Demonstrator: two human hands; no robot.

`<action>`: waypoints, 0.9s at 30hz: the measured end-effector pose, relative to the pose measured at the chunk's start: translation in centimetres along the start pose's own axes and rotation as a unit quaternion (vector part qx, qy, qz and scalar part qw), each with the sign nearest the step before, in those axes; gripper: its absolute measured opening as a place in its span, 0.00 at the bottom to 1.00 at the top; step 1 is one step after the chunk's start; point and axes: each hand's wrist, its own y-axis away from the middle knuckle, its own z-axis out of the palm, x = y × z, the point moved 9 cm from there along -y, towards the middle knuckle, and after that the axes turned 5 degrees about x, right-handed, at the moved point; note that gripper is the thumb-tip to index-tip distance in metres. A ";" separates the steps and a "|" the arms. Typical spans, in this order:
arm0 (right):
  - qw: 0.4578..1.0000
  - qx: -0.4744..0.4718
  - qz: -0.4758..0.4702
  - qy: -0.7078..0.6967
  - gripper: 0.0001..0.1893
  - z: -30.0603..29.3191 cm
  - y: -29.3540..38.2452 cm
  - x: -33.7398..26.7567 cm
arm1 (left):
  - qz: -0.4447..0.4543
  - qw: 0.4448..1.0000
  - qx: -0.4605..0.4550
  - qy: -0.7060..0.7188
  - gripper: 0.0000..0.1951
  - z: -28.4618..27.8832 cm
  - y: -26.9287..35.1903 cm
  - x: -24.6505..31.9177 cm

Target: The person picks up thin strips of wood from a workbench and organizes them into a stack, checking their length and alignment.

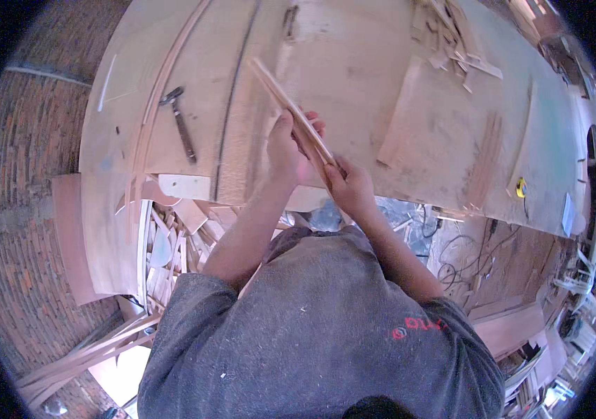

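Both my hands hold a narrow wooden strip or small board slantwise above the plywood worktop; it may be more than one piece laid together. My left hand grips it near the middle, thumb on the near side and fingers showing beyond it. My right hand grips it closer to my body, the thumb along its side. A claw hammer lies on the worktop to the left of my hands. To the right lies a flat board.
Thin long strips lie at the left. Wood offcuts are heaped at the far right, a yellow tape measure near the right edge. Scrap wood fills the space below the worktop's near edge; cables lie on the floor. A brick wall stands left.
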 end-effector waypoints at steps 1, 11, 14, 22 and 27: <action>1.000 0.005 0.005 -0.005 0.19 -1.5 0.3 1.0 | -0.005 1.000 -0.003 -0.006 0.22 1.0 -0.1 -1.5; 0.991 0.077 -0.032 -0.104 0.21 -14.7 1.6 8.7 | -0.060 0.994 -0.086 0.010 0.15 11.4 0.1 -13.1; 0.988 0.072 0.001 -0.140 0.20 -17.7 2.0 9.3 | -0.088 0.987 -0.135 0.009 0.16 14.2 0.6 -15.4; 0.979 0.188 0.016 -0.083 0.18 -23.5 2.5 14.8 | -0.099 0.973 -0.122 -0.167 0.22 17.6 0.6 -21.1; 0.931 0.359 0.064 -0.011 0.12 -32.8 3.9 22.2 | 0.028 0.912 -0.092 -0.398 0.21 16.4 1.6 -19.1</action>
